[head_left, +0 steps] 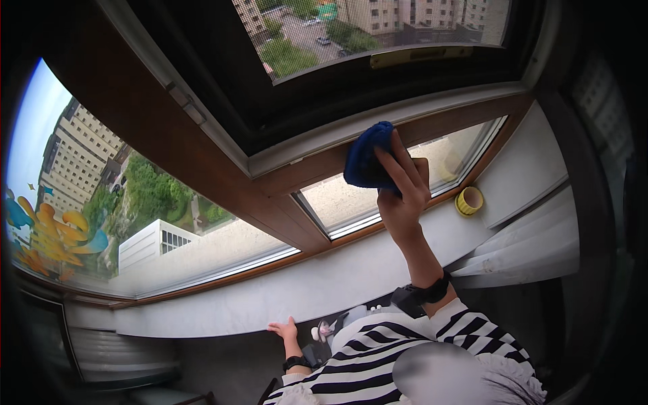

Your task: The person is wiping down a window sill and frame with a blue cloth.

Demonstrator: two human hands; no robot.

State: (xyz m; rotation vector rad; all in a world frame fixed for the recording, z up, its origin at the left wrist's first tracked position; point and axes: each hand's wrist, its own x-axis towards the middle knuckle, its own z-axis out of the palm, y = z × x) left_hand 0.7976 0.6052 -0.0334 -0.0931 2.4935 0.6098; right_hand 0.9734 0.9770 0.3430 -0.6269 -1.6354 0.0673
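My right hand (405, 182) is raised in front of the window, its fingers pressed round a blue cleaning cloth (368, 158). The cloth lies against the brown wooden crossbar (304, 172) of the window frame, just under the white edge of the upper opening. Part of the cloth is hidden behind my fingers. Lower down, my left hand (286, 329) rests at the front edge of the white windowsill (229, 307), its fingers spread and nothing in them. Dark bands sit on both wrists.
A yellow ribbed pot (469, 201) stands on the sill at the right. White curtain fabric (526, 243) hangs beside it. Above, a dark-framed insect screen (378, 34) fills the upper opening. A colourful sticker (54, 233) decorates the large left pane. Buildings and trees show outside.
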